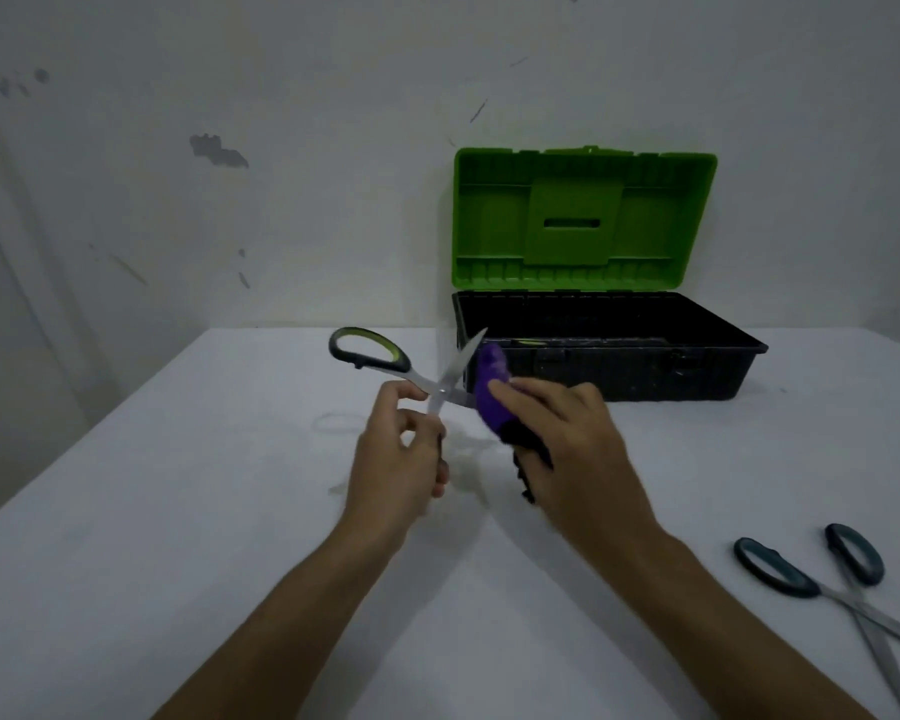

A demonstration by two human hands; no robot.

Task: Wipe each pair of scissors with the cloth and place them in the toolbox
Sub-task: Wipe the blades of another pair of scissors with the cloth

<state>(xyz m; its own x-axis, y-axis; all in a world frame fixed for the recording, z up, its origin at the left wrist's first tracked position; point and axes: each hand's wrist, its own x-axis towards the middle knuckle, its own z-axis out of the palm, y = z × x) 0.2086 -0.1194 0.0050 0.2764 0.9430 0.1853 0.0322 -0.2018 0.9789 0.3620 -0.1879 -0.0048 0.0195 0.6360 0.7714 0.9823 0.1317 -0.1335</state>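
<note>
1. My left hand (398, 449) holds the open scissors (417, 374) up off the table. My fingers are curled around one handle, and my thumb and a finger pinch near the middle where the blades cross.
2. The other handle, black with a green edge, sticks out at 10 o'clock from my left hand. One blade points up to 1 o'clock.
3. My right hand (562, 433) grips the purple and black cloth (492, 394). My fingers curl over it and press it on the other blade, at 3 o'clock from the crossing.
4. The toolbox (609, 350) sits at 1 o'clock from my hands, by the wall. Its green lid stands open.
5. A second pair of scissors (848, 589) with dark blue handles lies open on the white table (178, 511) at 4 o'clock, well apart from my hands.
</note>
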